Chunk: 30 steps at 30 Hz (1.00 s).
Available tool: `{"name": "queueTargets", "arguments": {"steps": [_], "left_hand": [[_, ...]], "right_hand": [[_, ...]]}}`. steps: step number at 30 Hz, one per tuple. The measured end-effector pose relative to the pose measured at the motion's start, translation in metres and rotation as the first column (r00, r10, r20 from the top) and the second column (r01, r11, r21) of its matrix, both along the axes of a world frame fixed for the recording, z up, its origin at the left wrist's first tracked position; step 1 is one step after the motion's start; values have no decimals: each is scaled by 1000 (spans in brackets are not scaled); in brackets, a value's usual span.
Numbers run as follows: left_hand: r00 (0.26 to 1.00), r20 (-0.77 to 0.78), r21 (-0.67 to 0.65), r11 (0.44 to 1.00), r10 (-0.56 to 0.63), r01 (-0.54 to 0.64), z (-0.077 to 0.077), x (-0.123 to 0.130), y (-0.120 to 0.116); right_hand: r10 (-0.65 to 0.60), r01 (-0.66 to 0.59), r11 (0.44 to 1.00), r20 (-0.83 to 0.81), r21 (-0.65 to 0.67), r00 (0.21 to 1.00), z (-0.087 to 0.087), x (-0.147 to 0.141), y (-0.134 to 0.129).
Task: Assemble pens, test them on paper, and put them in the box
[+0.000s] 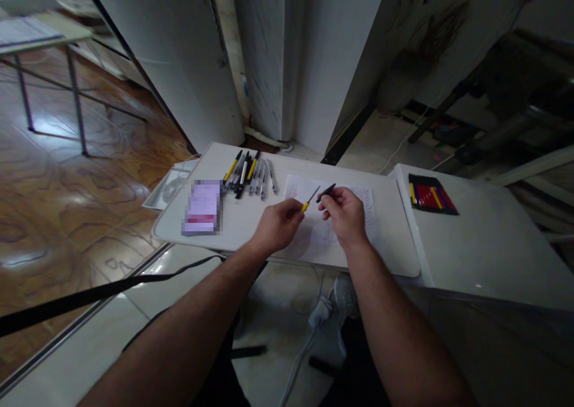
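Observation:
My left hand (281,223) pinches the yellow part of a pen (306,206), whose thin refill points up and to the right. Close by on the right, my right hand (344,213) holds a small black pen part (326,192) between its fingers. The two pieces are apart, with a narrow gap between them. Both hands are above sheets of paper with handwriting (368,207) on a white table. At the table's back left lies a loose group of pens (243,174), some yellow and black, some clear.
A blurred purple-and-white item (204,207) lies on the table (173,225) at the left. On the white surface (475,245) to the right rests a red and black pack (433,195). A white power strip (320,311) and cable are on the floor below.

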<state>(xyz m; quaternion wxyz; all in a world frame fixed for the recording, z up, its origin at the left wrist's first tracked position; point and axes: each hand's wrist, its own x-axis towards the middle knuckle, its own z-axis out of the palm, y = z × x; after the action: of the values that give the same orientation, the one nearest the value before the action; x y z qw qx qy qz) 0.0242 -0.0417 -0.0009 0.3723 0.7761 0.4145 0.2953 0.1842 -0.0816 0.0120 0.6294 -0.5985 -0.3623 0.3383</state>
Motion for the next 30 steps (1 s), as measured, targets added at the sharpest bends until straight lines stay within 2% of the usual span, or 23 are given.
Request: {"name": "queueTargets", "arguments": {"steps": [3,6,17,30], "left_hand": [[1000,-28,19,1000,11,-10,1,0,0],[999,-31,24,1000,12,-11,2,-1,0],[998,-69,48,999,-3,7,3,0,0],[999,-43,48,999,-7,9,1,0,-1]], "right_hand": [[-90,96,994,-88,61,992,5,6,1],[-118,131,987,-128,94,985,9,10,0],[-140,172,972,-198,158,970,11,12,-1],[-117,146,980,-202,134,972,9,10,-1]]}}
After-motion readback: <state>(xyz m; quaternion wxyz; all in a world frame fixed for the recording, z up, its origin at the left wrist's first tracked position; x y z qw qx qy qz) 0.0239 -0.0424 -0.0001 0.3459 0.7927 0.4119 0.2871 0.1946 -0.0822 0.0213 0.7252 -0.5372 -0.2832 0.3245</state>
